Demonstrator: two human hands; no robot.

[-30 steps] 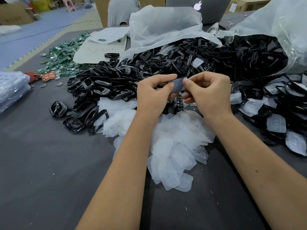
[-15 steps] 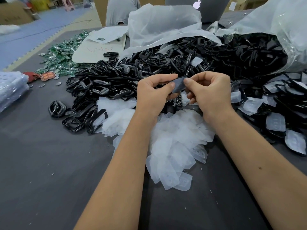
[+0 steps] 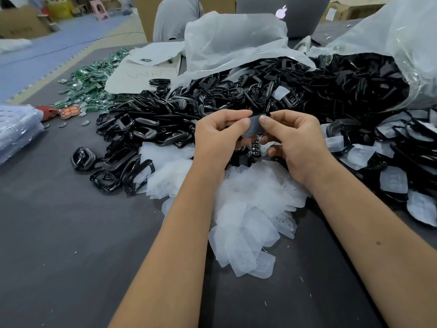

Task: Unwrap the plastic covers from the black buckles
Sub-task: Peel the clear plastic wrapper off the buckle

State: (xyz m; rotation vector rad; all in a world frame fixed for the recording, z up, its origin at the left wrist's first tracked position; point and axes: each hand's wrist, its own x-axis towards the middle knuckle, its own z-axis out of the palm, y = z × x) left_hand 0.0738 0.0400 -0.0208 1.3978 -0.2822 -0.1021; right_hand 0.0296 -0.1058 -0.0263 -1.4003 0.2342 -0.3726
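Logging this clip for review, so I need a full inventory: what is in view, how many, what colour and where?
bare buckles: heap, too many to count, black, centre-left of the table
covered buckles: many, black under whitish covers, right side
peeled covers: pile, translucent white, below the hands
big bags: two, clear whitish, far side, over more buckles
green pieces: scattered heap, far left
cardboard sheet: one, pale, beside the green pieces
laptop: one, grey, far edge
table: dark grey
held buckle: one, black, cover on, between both hands
left hand: pinching it
right hand: pinching it
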